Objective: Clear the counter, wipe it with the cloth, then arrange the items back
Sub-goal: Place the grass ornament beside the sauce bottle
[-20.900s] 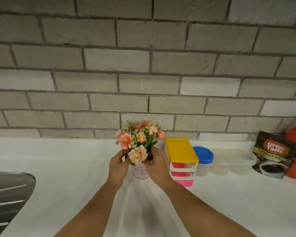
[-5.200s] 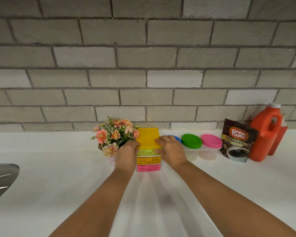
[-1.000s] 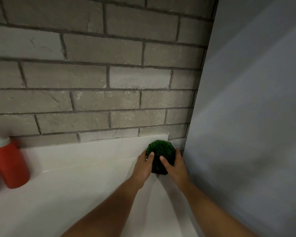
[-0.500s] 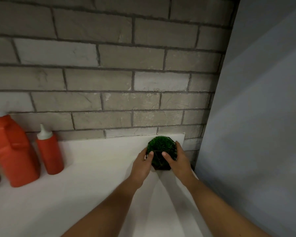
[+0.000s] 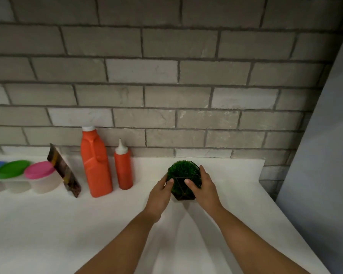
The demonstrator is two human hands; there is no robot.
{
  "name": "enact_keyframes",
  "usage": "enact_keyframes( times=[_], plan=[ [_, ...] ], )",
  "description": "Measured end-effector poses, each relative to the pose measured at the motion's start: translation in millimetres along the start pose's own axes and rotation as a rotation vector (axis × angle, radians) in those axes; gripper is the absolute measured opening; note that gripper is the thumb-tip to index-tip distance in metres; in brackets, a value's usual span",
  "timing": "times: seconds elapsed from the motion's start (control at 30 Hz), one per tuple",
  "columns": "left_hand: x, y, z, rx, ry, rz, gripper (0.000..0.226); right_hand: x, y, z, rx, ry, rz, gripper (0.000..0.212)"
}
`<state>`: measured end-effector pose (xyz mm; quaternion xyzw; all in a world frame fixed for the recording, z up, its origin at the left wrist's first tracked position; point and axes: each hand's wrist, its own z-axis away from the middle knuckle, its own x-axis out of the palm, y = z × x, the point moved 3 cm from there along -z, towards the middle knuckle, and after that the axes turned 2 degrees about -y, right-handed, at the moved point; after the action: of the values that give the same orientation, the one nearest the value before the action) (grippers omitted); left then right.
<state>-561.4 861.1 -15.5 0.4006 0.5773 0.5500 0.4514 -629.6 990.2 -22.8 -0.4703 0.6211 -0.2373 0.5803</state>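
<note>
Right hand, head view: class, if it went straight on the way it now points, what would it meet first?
The green potted plant, which the right hand grips from the side. Behind it the line seems to lead to the brick wall, though depth is unclear.

The plant point(image 5: 183, 171) is green, its pot point(image 5: 183, 195) dark, jug point(image 5: 95, 165) and bottle point(image 5: 124, 172) orange-red, counter point(image 5: 67, 224) white, wall bricks point(image 5: 166, 76) grey.

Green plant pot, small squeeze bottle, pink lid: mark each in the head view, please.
Green plant pot point(image 5: 183, 173), head view, on its grassy top.
Small squeeze bottle point(image 5: 124, 171), head view, on its red body.
Pink lid point(image 5: 39, 169), head view, on its flat top.
</note>
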Motion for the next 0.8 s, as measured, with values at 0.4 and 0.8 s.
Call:
enact_keyframes(
  times=[0.4,0.8],
  plan=[
    [-80.9,-21.0,-3.8,-0.045,0.089,-0.007,0.041,79.8,-33.1,-4.7,-0.021,-0.065,-0.008,0.077],
    [-97.8,-38.0,-17.2,-0.063,0.087,0.003,0.044,98.2,-31.5,-2.5,-0.01,-0.085,-0.018,0.078]
  ],
)
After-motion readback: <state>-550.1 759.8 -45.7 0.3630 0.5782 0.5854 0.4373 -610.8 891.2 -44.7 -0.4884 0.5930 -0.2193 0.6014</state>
